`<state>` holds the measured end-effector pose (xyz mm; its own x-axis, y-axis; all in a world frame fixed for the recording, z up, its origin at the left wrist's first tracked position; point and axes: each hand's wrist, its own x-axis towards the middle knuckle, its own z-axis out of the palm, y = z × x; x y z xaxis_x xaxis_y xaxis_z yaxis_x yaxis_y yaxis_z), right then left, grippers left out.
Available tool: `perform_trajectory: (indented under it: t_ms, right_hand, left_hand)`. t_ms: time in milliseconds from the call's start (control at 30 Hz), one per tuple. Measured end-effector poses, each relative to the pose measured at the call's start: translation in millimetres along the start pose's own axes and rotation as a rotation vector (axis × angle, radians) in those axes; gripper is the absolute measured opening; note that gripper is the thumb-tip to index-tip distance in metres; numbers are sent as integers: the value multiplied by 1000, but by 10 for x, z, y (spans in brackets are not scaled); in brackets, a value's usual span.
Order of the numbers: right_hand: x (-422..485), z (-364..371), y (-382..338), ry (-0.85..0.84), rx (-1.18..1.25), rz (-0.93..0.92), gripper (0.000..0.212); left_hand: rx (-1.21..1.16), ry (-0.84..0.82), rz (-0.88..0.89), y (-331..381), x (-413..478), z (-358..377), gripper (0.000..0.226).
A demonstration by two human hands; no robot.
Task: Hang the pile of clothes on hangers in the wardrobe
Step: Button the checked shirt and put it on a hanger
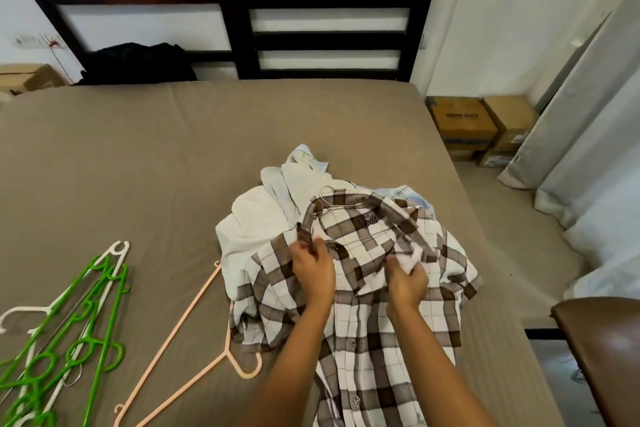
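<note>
Fingers of left hand and right hand pinch brown-and-white check cloth shirt | shirt on brown bed, thin silver wire hanger inside | white clothes pile on bed not hung yet

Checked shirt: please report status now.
Left hand, right hand: both pinch checked shirt front. Wire hanger inside its collar; shirt atop white clothes. Nothing blocking.

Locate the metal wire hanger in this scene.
In the head view, right of centre, the wire hanger sits inside the collar of the checked shirt, atop the white clothes on the bed.
</note>
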<state>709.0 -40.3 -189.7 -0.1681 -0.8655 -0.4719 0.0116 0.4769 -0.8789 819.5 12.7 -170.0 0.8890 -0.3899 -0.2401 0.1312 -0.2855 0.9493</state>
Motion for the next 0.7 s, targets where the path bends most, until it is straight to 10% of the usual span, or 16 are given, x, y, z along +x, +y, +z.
perform_trajectory:
  t_ms: [167,367,700]
  right_hand:
    - [-91,200,-134,-394,-182,-360,41]
    - [60,250,-28,-295,-299,-282,17]
    - [44,163,1,-324,-238,-270,9]
  left_hand:
    - [89,-87,-62,-156,53,28,2]
    - [468,-160,201,-144,133,86,40]
    - [951,-344,492,-80,197,178,24]
